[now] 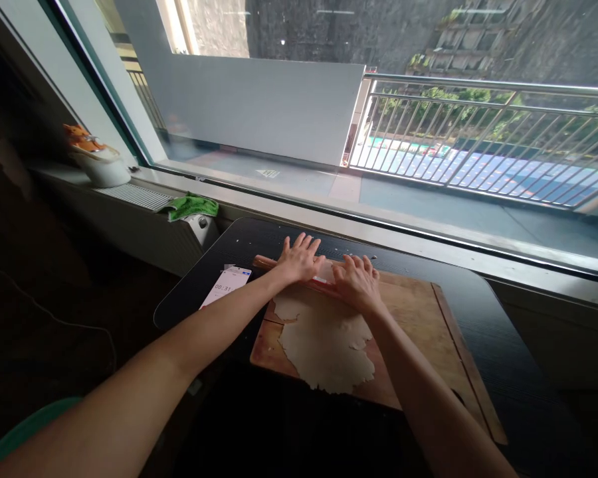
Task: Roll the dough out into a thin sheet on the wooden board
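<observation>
Forearms (179, 358), bare, extend forward and converge. Dough sheet (329, 338), thin, pale, ragged-edged, lies flat on wooden board (413, 305), which is smooth and rectangular. Left hand (299, 259) and right hand (357, 280): both open, palms down, fingers spread, resting on rolling pin (265, 262) without wrapping it; pin crosses dough's far edge. Phone (228, 287), lit, lies left of board on black table (458, 292). Green cloth (193, 206), crumpled, sits farther left. Window ledge (379, 236) runs behind table; metal railing (443, 133) stands outside.
</observation>
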The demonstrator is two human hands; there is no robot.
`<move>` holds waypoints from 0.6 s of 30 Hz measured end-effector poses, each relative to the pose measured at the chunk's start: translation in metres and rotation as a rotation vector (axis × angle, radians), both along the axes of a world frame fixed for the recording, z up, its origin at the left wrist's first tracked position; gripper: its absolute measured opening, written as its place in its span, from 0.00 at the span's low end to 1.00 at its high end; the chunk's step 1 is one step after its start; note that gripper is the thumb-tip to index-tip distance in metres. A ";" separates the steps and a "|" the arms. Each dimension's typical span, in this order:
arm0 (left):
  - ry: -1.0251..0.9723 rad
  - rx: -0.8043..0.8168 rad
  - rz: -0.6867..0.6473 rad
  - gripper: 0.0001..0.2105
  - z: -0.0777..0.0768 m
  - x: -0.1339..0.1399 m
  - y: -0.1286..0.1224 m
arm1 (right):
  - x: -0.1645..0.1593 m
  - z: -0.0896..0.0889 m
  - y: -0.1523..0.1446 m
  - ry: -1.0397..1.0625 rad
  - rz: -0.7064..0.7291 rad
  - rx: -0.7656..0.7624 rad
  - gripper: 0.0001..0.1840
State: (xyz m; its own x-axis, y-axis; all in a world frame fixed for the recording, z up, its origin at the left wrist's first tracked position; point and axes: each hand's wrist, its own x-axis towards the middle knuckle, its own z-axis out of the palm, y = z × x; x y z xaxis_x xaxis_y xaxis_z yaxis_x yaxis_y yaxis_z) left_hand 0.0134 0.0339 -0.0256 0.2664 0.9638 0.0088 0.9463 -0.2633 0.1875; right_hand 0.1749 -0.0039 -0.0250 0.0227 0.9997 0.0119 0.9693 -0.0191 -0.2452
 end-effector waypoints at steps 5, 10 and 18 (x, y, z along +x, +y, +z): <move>0.007 -0.077 0.119 0.31 0.006 0.010 0.022 | 0.003 0.008 0.020 0.020 -0.095 -0.028 0.31; -0.012 0.013 0.097 0.30 -0.010 -0.009 -0.038 | -0.004 -0.011 -0.043 -0.055 0.049 0.128 0.27; -0.024 -0.010 0.189 0.31 0.007 0.008 0.002 | 0.000 0.002 0.008 0.032 -0.071 0.016 0.29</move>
